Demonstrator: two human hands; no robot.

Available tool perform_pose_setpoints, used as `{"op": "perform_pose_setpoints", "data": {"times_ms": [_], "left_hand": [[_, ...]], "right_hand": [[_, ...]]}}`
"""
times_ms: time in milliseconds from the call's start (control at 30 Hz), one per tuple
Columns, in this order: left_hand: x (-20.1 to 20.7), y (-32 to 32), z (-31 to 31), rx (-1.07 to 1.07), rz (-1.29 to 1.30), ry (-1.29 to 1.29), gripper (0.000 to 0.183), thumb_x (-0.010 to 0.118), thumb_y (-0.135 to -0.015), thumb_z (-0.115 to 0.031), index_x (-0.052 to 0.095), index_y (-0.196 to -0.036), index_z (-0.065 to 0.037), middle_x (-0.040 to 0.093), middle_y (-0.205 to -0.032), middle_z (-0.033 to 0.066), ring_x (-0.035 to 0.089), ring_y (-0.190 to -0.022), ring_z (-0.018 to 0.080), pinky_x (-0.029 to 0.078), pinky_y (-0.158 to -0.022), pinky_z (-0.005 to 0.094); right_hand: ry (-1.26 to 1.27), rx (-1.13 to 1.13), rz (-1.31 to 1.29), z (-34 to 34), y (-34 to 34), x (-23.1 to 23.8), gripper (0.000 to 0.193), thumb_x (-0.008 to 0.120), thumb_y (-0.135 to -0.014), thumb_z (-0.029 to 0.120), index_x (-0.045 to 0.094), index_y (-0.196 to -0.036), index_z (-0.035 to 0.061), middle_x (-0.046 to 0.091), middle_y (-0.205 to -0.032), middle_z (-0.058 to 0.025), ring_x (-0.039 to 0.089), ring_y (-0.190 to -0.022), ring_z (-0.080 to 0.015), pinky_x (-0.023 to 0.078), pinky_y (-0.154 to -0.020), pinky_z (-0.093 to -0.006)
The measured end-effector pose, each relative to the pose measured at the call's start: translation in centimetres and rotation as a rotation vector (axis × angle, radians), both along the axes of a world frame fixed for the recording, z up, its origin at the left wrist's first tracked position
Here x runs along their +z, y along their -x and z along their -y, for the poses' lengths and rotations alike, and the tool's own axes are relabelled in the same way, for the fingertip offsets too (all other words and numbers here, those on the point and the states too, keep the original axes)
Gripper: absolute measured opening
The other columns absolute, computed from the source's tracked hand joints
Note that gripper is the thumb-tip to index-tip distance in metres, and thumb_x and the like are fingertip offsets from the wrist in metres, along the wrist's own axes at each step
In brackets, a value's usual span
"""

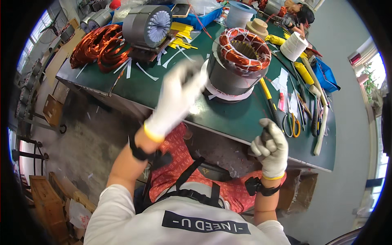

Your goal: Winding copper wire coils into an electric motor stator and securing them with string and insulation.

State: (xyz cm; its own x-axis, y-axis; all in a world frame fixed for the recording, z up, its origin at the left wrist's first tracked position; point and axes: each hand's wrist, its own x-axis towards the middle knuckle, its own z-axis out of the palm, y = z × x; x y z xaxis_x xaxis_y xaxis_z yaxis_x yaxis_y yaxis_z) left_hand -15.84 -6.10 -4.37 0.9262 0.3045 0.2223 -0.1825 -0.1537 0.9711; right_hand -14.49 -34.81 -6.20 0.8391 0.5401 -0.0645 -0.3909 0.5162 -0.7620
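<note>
My left hand (179,90), in a white glove with dark fingertips, is raised over the bench beside a motor stator (232,75). Motion smears its fingers, so their grip cannot be made out. The stator stands upright, a grey metal cylinder with a ring of copper windings (263,61) bound in white cord on top. Over the bench's front edge is my right hand (271,149), gloved the same way. Its fingers are curled in toward the palm, and anything inside them is hidden. Scissors (295,125) with orange and grey handles lie just beyond it.
Copper wire coils (98,47) and a second stator (143,26) on its side occupy the green bench's (143,92) left. Yellow strips (181,34) lie behind. At right are a cord spool (294,47), hand tools and a blue bin (324,75). Another person (300,16) works at the far side.
</note>
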Motion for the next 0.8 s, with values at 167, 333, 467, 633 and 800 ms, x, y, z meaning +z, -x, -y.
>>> {"op": "perform_pose_setpoints", "data": {"times_ms": [167, 333, 467, 633, 800], "left_hand": [[-0.5, -8.4, -3.4, -0.124, 0.252, -0.100, 0.046, 0.071, -0.096, -0.028, 0.061, -0.132, 0.000, 0.067, -0.110, 0.0056, 0.060, -0.091, 0.0089, 0.051, -0.079, 0.0250], [-3.0, -4.1, -0.5, 0.106, 0.526, -0.419, 0.018, 0.070, -0.093, -0.014, 0.075, -0.108, -0.007, 0.073, -0.095, 0.0076, 0.067, -0.084, 0.0249, 0.053, -0.077, 0.0334], [-3.5, 1.1, 2.2, 0.140, 0.680, -0.787, 0.032, 0.078, -0.078, -0.009, 0.075, -0.110, -0.012, 0.071, -0.099, 0.0044, 0.067, -0.082, 0.0262, 0.054, -0.071, 0.0382], [-1.2, 3.1, 4.3, -0.030, 0.729, -0.965, 0.038, 0.081, -0.067, -0.013, 0.073, -0.104, -0.010, 0.070, -0.097, 0.0057, 0.065, -0.075, 0.0243, 0.052, -0.065, 0.0369], [1.2, 1.6, 4.3, -0.134, 0.743, -0.979, 0.032, 0.080, -0.074, -0.018, 0.073, -0.106, -0.013, 0.069, -0.093, 0.0019, 0.065, -0.072, 0.0219, 0.053, -0.065, 0.0364]], "right_hand": [[-0.366, -0.108, -0.154, 4.5, -1.5, -0.5, 0.039, 0.044, -0.109, 0.031, 0.067, -0.116, -0.0003, 0.017, -0.052, 0.0101, 0.019, -0.047, -0.0051, 0.020, -0.051, -0.0252], [-0.502, -0.673, -0.229, 5.1, 1.8, -1.5, 0.037, 0.050, -0.105, 0.044, 0.071, -0.114, 0.0156, 0.039, -0.063, 0.0082, 0.031, -0.058, -0.0105, 0.031, -0.060, -0.0271], [0.248, -0.237, 0.229, 0.3, 4.4, -1.7, 0.019, 0.072, -0.092, 0.019, 0.069, -0.106, 0.0067, 0.069, -0.091, -0.0091, 0.069, -0.094, -0.0255, 0.056, -0.084, -0.0373], [1.043, -0.662, 1.404, -7.2, -3.8, 0.3, 0.065, 0.086, -0.069, 0.012, 0.065, -0.130, 0.0075, 0.057, -0.139, -0.0214, 0.045, -0.134, -0.0398, 0.029, -0.117, -0.0494], [0.718, -0.970, 1.564, -9.9, -10.6, 0.0, 0.030, 0.085, -0.071, 0.009, 0.077, -0.100, 0.0136, 0.066, -0.124, -0.0192, 0.053, -0.126, -0.0376, 0.039, -0.108, -0.0445]]}}
